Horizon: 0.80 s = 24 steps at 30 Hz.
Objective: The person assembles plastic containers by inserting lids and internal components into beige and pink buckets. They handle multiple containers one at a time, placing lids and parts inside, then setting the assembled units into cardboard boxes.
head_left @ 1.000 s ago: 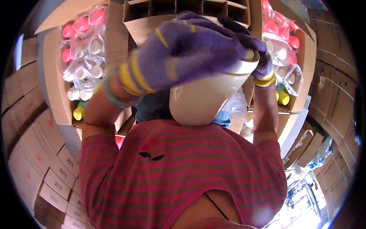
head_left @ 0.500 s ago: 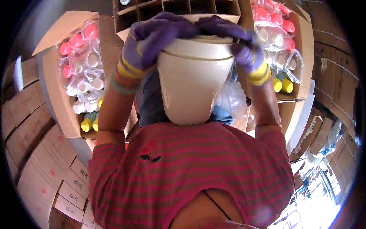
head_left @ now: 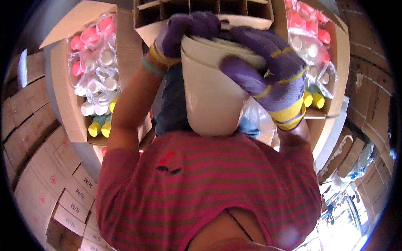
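A cream plastic bin (head_left: 211,94), tapered toward its bottom, leans against my striped shirt with its rim pointing away from me. My left hand (head_left: 186,35), in a purple and yellow knit glove, is curled over the far left part of the rim. On the right side of the rim my right hand (head_left: 278,69), gloved the same way, grips with its thumb across the front and its fingers over the top. A dark part shows between the hands at the bin's top; I cannot make out what it is.
An open carton (head_left: 54,83) of bagged bottles with red, white and yellow caps stands at the left, a similar carton (head_left: 341,79) at the right. A divided cardboard box (head_left: 251,21) lies ahead. Clear plastic (head_left: 255,115) shows beside the bin. Stacked cartons (head_left: 39,171) line the left.
My right hand has come nearer and its thumb now lies across the bin's front. My left hand has shifted farther over the rim. The bin has tilted slightly.
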### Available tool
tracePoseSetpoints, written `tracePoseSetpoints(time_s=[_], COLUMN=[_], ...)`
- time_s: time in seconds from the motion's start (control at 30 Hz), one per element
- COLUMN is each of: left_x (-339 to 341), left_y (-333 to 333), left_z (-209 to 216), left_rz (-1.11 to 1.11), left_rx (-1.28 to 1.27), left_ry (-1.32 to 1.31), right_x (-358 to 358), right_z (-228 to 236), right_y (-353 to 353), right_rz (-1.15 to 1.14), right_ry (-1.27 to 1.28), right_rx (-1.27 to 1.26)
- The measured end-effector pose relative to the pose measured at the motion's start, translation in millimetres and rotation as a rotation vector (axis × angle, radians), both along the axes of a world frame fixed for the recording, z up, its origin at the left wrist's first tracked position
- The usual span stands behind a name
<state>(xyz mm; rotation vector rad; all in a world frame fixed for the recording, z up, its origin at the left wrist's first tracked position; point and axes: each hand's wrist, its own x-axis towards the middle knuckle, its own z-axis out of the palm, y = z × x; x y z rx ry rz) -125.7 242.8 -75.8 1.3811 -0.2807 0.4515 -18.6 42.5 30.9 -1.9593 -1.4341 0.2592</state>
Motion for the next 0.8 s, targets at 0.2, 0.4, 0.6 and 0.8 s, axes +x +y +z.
tracePoseSetpoints(time_s=[0.2, 0.4, 0.6, 0.8], left_x=[-10, 4, -9, -28], left_y=[-13, 5, 8, -9], left_z=[65, -3, 32, 48], left_rz=[-0.028, -0.145, -0.074, 0.119], left_rx=[-0.131, -0.144, 0.051, 0.337], left_ry=[0.330, -0.125, 0.224, 0.121], right_x=[65, 26, 51, 187], right_z=[-51, -34, -52, -280], right_y=[-19, -10, -19, -134], right_rz=[0.349, 0.134, -0.291, -0.744], right_ry=[0.546, 0.458, 0.502, 0.510], right_rx=[0.184, 0.163, 0.163, -0.270])
